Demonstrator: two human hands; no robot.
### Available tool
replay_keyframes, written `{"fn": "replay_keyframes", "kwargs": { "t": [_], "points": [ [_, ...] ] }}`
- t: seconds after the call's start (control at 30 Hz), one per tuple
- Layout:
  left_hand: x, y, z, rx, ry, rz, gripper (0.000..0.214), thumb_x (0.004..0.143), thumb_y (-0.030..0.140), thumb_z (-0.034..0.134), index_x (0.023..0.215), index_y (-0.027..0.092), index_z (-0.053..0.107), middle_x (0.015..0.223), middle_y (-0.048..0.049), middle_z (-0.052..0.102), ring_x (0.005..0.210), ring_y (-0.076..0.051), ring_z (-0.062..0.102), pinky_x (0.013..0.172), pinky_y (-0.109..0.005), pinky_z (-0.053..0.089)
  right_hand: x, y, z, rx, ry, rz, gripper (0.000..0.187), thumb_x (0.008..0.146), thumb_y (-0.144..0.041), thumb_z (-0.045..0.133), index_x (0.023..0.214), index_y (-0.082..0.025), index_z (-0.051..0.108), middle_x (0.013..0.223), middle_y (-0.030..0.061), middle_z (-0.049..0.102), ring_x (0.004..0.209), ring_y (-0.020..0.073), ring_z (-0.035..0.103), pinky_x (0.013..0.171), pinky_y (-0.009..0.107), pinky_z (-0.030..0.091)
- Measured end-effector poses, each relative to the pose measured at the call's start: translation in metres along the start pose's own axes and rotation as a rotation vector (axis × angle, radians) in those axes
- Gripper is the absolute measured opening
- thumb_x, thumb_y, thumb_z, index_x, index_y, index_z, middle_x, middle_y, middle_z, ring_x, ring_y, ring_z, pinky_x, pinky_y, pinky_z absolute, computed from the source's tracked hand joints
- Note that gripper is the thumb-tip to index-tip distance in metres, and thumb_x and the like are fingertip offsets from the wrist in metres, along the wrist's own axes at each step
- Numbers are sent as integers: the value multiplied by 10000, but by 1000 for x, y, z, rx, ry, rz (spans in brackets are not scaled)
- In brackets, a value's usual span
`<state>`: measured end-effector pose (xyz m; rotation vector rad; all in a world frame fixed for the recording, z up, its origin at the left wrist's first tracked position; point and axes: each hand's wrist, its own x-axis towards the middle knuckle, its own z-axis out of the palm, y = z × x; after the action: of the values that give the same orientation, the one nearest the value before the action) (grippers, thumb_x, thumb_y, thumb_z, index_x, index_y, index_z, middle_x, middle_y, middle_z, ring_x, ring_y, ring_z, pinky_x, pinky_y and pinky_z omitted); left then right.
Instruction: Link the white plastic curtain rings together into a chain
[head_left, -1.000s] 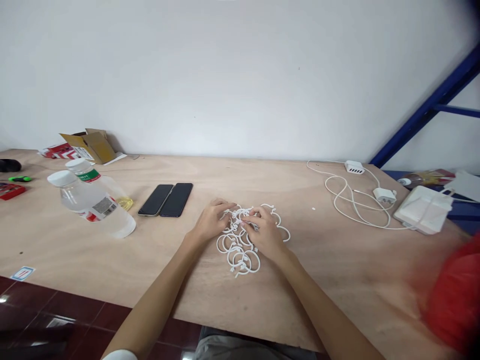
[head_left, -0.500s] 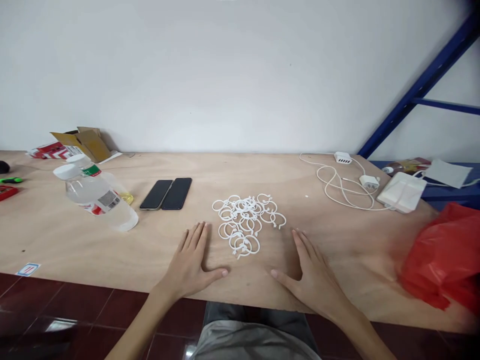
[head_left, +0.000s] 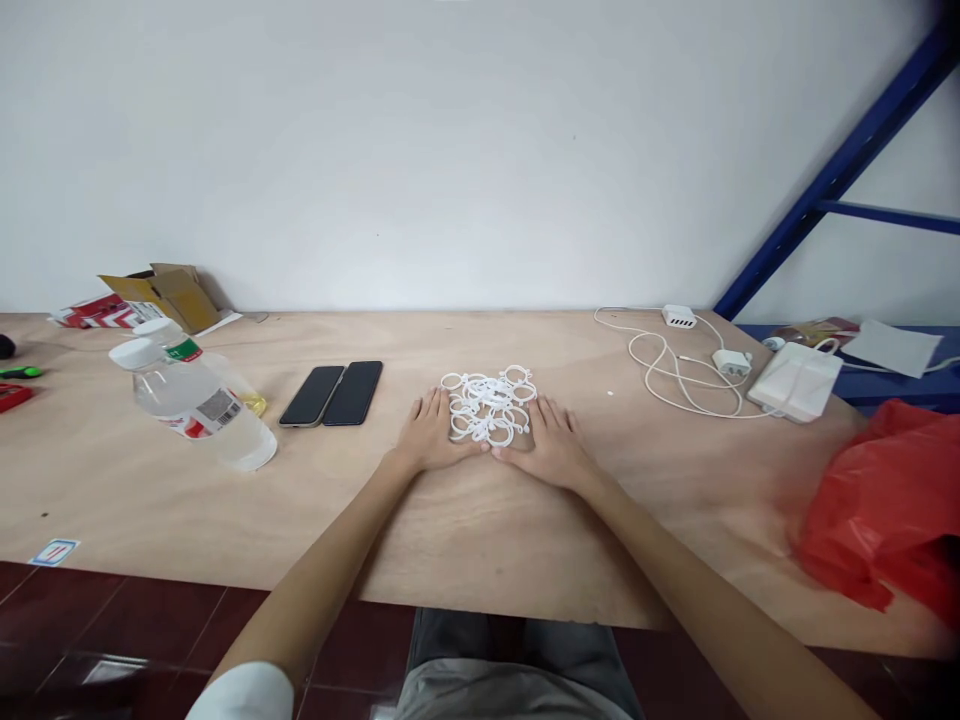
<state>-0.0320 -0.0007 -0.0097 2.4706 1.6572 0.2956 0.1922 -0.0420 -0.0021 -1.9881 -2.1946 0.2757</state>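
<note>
A pile of white plastic rings (head_left: 491,405), each with a small clip-like end, lies on the wooden table (head_left: 480,540). Along its left side rests my left hand (head_left: 433,435), fingers stretched forward and thumb pointing inward at the near edge of the pile. My right hand (head_left: 553,440) mirrors it on the right side, touching the outer rings. The two thumb tips almost meet in front of the rings. Both hands lie low on the tabletop, and neither grasps a ring.
Left of the rings lie two black phones (head_left: 332,393) and two plastic bottles (head_left: 199,405). An opened cardboard box (head_left: 176,297) sits by the wall. A white charger with cable (head_left: 679,317), a white power adapter (head_left: 797,380) and a red plastic bag (head_left: 885,505) are at right.
Both hands have slid forward and toward each other. The rings were pushed away from the table's front edge and gathered into a tighter pile.
</note>
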Motion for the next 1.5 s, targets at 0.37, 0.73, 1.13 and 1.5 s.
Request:
{"fn": "replay_keyframes", "kwargs": {
  "t": [0.37, 0.73, 1.13, 1.5],
  "points": [
    [85, -7, 1, 9, 1, -76, 1171, 646, 880, 342, 1444, 33, 208, 1525, -221, 248, 1433, -334, 189, 1153, -454, 145, 87, 18, 2, -16, -11, 82, 952, 782, -720, 342, 1498, -128, 135, 1571, 134, 151, 1444, 277, 95, 1137, 506, 80],
    [84, -9, 3, 9, 24, -63, 1128, 650, 880, 346, 1431, 75, 227, 1519, -217, 269, 1431, -317, 202, 1148, -432, 140, 86, 20, 5, 4, 23, 70, 949, 771, -728, 362, 1493, -146, 161, 1565, 133, 180, 1437, 286, 124, 1133, 505, 83],
    [83, -8, 1, -50, 62, -51, 1101, 641, 851, 430, 1409, 80, 270, 1493, -229, 314, 1410, -339, 247, 1139, -464, 171, 18, 19, 1, 48, 193, 41, 652, 869, -551, 411, 1375, -140, 420, 1451, 126, 424, 1343, 263, 349, 1105, 397, 243],
    [19, 9, -9, -341, 380, 140, 492, 875, 431, 500, 1268, 136, 493, 1321, -153, 511, 1252, -246, 479, 1098, -400, 380, -4, 12, 0, -5, 213, 16, 518, 895, -480, 403, 1277, -156, 534, 1414, 110, 470, 1322, 265, 354, 1078, 409, 245]
  ]
}}
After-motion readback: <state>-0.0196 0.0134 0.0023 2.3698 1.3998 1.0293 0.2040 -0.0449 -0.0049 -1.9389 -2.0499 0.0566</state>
